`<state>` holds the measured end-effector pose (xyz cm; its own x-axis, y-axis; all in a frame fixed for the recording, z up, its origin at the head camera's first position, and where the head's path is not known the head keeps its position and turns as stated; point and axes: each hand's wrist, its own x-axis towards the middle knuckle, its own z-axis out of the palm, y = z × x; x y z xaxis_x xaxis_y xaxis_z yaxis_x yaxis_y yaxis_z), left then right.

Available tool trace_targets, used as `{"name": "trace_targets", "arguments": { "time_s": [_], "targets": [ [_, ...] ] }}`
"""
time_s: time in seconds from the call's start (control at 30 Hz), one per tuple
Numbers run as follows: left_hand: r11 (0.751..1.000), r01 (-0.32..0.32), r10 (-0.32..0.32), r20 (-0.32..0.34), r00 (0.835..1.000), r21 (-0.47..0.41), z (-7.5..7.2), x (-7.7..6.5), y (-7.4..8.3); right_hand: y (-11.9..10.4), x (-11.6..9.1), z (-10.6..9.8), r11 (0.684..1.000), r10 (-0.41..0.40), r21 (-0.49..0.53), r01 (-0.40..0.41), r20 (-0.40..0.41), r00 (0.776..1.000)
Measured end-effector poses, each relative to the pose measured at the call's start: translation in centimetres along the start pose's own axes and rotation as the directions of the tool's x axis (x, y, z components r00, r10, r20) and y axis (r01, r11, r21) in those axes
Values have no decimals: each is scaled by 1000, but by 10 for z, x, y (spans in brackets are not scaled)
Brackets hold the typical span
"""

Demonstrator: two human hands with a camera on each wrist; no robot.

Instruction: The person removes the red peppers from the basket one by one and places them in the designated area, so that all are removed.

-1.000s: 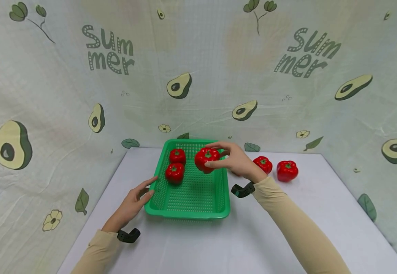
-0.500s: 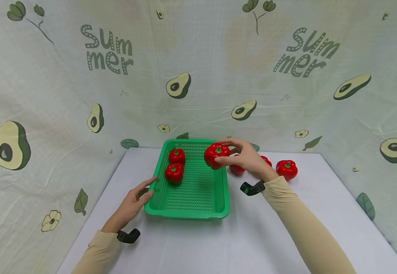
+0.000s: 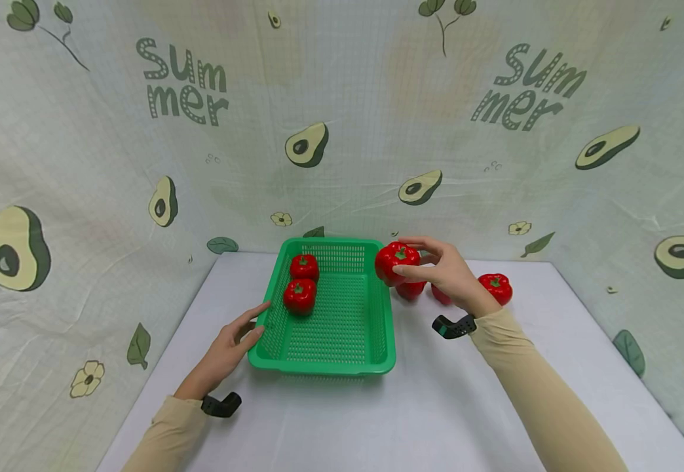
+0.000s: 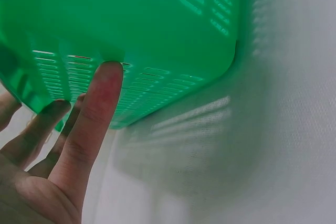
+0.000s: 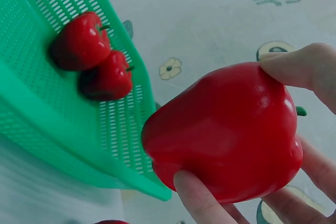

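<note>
My right hand (image 3: 453, 275) grips a red bell pepper (image 3: 388, 263) by its sides, in the air over the right rim of a green plastic basket (image 3: 333, 328). In the right wrist view, the fingers and thumb hold this pepper (image 5: 226, 129) with its green stem showing. At the basket's left side, my left hand (image 3: 221, 357) touches the wall with extended fingers. The left wrist view has one straight digit (image 4: 94, 108) against the slotted outside wall (image 4: 157, 30). Inside the basket, along its left side, sit two red bell peppers, a rear one (image 3: 304, 267) and a front one (image 3: 299, 297).
Right of the basket, more red bell peppers lie on the white table (image 3: 342, 426): one (image 3: 409, 291) under the held pepper, one (image 3: 441, 297) mostly behind the right hand, one (image 3: 497, 287) farther right. A printed cloth (image 3: 365, 85) hangs behind and at both sides.
My right hand has carried the bell pepper rightward, from above the inside of the basket to its right rim. The left hand and the basket have stayed in place.
</note>
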<state>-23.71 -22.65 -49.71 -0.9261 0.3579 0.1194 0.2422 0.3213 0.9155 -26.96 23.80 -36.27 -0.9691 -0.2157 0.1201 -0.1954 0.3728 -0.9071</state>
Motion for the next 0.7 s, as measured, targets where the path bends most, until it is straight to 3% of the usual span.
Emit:
{"name": "trace_targets", "arguments": {
  "time_s": [0.43,0.7],
  "targets": [
    [1000,16,-16,-2,1000,2,-1,0,0,23,-12,-6,998,53,34,-51,-79,995],
    [1000,-5,5,2,1000,-1,-1,0,-1,41,-23,-3,995,90,-27,-95,-145,985]
  ]
}}
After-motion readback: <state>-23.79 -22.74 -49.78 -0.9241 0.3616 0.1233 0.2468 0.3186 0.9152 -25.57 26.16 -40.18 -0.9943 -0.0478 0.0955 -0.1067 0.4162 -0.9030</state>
